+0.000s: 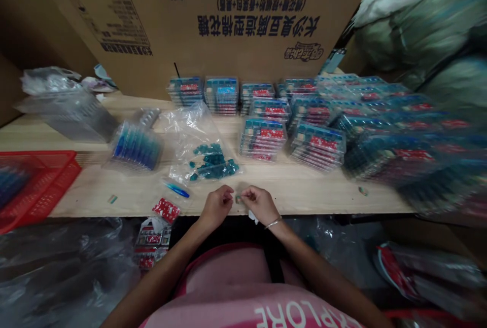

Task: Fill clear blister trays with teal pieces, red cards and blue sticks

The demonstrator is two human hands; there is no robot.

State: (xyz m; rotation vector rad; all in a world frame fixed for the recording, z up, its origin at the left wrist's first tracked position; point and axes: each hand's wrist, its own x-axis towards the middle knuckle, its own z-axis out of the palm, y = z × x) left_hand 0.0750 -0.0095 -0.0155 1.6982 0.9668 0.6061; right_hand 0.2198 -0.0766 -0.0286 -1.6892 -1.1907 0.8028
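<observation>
Fingers of the right hand point(262, 205) are closed in a pinch, apparently on a small piece point(238, 199). Those of the left hand point(217, 205), loosely curled, sit just beside it; whether they grip anything cannot be told. The step in hand looks like fine work on that piece, and the next move seems to call for a light, exact pinch. The piece is at the near edge of the bench point(312, 198). Beyond lies a clear bag point(186, 128) with teal cubes point(213, 158). Leftward are a blue stick point(177, 190), a red packet point(166, 210) and a red basket point(63, 176). Beyond and rightward, filled packs point(262, 138) stand stacked; behind rises a carton point(243, 62).
</observation>
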